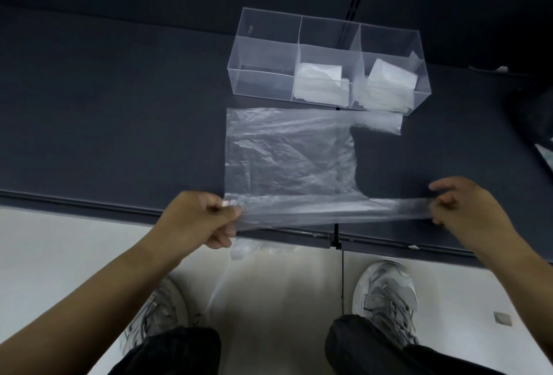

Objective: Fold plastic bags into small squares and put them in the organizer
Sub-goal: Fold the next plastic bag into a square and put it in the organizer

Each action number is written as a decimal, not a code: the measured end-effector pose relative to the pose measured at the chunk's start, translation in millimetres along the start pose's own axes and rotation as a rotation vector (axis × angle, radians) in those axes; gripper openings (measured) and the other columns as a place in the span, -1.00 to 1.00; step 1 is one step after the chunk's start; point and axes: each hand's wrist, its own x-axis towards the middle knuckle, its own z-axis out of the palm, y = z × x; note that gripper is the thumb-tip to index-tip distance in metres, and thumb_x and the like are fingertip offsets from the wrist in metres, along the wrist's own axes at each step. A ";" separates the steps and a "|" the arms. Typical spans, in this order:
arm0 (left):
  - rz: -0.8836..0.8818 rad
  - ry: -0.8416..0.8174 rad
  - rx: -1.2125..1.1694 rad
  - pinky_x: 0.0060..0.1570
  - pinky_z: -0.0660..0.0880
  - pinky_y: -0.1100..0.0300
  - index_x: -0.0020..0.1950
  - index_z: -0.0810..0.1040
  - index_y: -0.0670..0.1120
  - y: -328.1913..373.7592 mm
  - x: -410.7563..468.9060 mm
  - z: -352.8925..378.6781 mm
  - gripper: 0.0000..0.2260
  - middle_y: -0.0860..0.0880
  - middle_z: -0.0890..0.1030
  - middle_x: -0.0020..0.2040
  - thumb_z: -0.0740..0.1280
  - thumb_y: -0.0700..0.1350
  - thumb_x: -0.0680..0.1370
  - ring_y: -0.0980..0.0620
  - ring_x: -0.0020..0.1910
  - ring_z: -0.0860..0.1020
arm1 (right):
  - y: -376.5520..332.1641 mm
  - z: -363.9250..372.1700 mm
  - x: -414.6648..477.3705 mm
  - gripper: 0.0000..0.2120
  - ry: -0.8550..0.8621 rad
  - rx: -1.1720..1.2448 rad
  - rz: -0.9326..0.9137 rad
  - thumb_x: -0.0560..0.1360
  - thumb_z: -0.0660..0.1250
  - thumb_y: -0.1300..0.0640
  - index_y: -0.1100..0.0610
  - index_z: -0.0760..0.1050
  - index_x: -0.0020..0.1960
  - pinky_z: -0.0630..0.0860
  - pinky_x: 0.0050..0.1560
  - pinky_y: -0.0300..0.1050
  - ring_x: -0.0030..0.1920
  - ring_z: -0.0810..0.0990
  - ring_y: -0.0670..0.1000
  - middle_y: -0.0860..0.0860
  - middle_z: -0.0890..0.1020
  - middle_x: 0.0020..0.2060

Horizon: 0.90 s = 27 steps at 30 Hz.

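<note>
A clear plastic bag (287, 153) lies flat on the dark table, one handle strip reaching right under the organizer. Its near edge is lifted and stretched taut between my hands. My left hand (206, 219) pinches the bag's near left corner; my right hand (466, 210) pinches the end of the near handle strip. A clear acrylic organizer (263, 42) with three compartments stands just behind the bag. Folded white bag squares (320, 84) fill the middle compartment, more folded squares (389, 84) fill the right one, and the left compartment holds none.
The dark table's front edge (89, 204) runs just below my hands. More clear plastic (248, 247) hangs below that edge. A dark object (535, 123) sits at the table's right side. My shoes and a pale floor lie beneath.
</note>
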 end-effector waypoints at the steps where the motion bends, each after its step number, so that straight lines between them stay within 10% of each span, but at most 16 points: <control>1: 0.006 0.002 0.122 -0.49 0.47 0.30 -0.19 0.63 -0.14 0.8 -0.7 -0.8 -0.80 -0.07 0.65 -0.40 0.42 -0.02 0.51 0.00 -0.45 0.63 | -0.2 -1.6 -2.7 -0.71 0.033 -0.089 0.013 0.44 0.29 0.36 0.17 0.51 0.14 0.44 -0.17 -0.08 -0.16 0.58 0.16 0.10 0.62 -0.17; 4: 0.099 0.227 0.706 -0.52 0.32 0.25 -0.33 0.49 0.00 1.7 -2.1 -10.0 -0.64 0.02 0.53 -0.52 0.36 0.27 0.43 0.09 -0.52 0.51 | -16.7 1.5 -9.7 -0.57 0.291 -0.265 -0.130 0.36 0.34 0.39 0.24 0.50 0.22 0.44 0.07 0.16 0.07 0.47 0.36 0.29 0.49 0.10; 7: 0.514 0.607 0.855 -0.42 0.38 0.15 -0.20 0.42 -0.03 10.7 -1.6 -5.9 -0.75 0.02 0.52 -0.34 0.29 0.11 0.53 -0.01 -0.38 0.47 | -70.5 29.7 -26.0 -0.58 0.354 -0.133 -0.503 0.41 0.32 0.37 0.24 0.49 0.27 0.31 0.35 0.10 0.25 0.41 0.28 0.26 0.45 0.26; 9: 0.755 0.609 0.851 -0.07 0.51 -0.06 0.04 0.53 -0.17 14.3 4.2 8.9 -0.78 -0.17 0.58 -0.05 0.20 -0.05 0.59 -0.17 -0.08 0.55 | -113.9 62.4 -42.5 -0.56 0.160 -0.049 -0.724 0.52 0.26 0.26 0.19 0.38 0.40 0.11 0.47 -0.04 0.43 0.28 0.16 0.18 0.36 0.42; 12: 0.740 0.361 1.031 0.44 0.19 -0.12 0.43 0.34 -0.28 5.6 15.7 27.2 -0.49 -0.25 0.36 0.43 -0.02 0.01 0.61 -0.22 0.45 0.29 | -148.8 113.4 -55.8 -0.50 -0.088 -0.117 -0.909 0.63 0.13 0.08 0.17 0.13 0.53 -0.06 0.54 0.01 0.54 0.05 0.08 0.12 0.16 0.53; 19: 0.633 0.276 1.174 0.50 0.02 -0.05 0.55 0.06 -0.17 -24.0 35.9 22.3 -0.32 -0.09 0.07 0.55 -0.17 0.26 0.59 -0.03 0.54 0.04 | -79.7 114.7 -21.2 -0.29 0.015 -0.465 -0.655 0.53 -0.33 -0.33 0.04 -0.16 0.56 -0.22 0.52 0.05 0.55 -0.18 0.01 0.02 -0.09 0.56; 27: 0.646 0.222 1.079 0.52 -0.13 -0.02 0.55 -0.10 -0.04 -18.1 36.7 13.8 -0.29 0.02 -0.07 0.56 -0.20 0.35 0.52 0.06 0.55 -0.12 | -12.3 53.5 -4.9 -0.26 0.165 -0.431 -0.261 0.57 -0.17 -0.30 0.19 -0.01 0.56 -0.13 0.52 0.12 0.55 -0.06 0.10 0.13 0.01 0.56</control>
